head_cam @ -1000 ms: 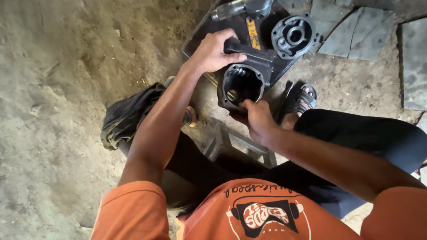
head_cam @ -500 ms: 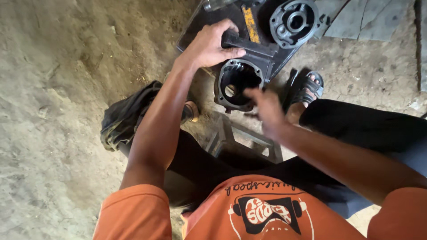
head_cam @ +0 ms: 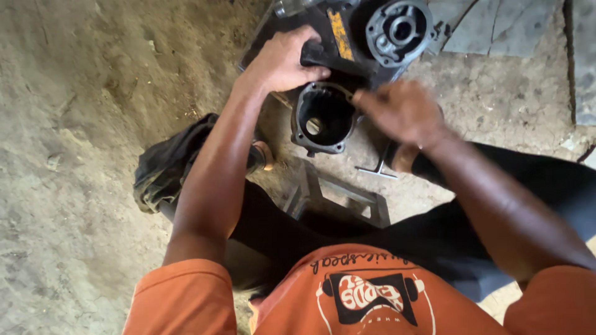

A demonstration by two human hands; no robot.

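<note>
I sit low over bare dirt ground (head_cam: 81, 124), knees apart, with a big black cast housing (head_cam: 347, 43) lying in front of me between the dirt and some grey stone slabs (head_cam: 490, 28). It is the largest thing here, and I judge it heavy and rigid: thick metal walls, a yellow label strip on top and a round flanged hub (head_cam: 399, 30) bolted at its far end. It would not flex, and dropping it would hurt my feet more than the casting.

Nearer me sits its open round bore (head_cam: 324, 118), a dark cup with a small hole at the bottom and bolt ears round the rim. The inside looks greasy, so I expect it to be slippery. The dry outer edges and the rim ears seem the safest places to grip.

My left hand (head_cam: 282, 59) lies palm down on the housing's top, fingers curled over its edge, pressing and steadying rather than lifting. My right hand (head_cam: 402, 111) hovers just beside the bore's rim, fingers loosely bent. It is blurred, and I cannot tell whether it pinches anything small.

Below the bore stands a low metal stool frame (head_cam: 338, 198). A dark rag (head_cam: 171, 164) lies by my left forearm, and a thin T-shaped tool (head_cam: 377, 169) lies on the ground under my right wrist.
</note>
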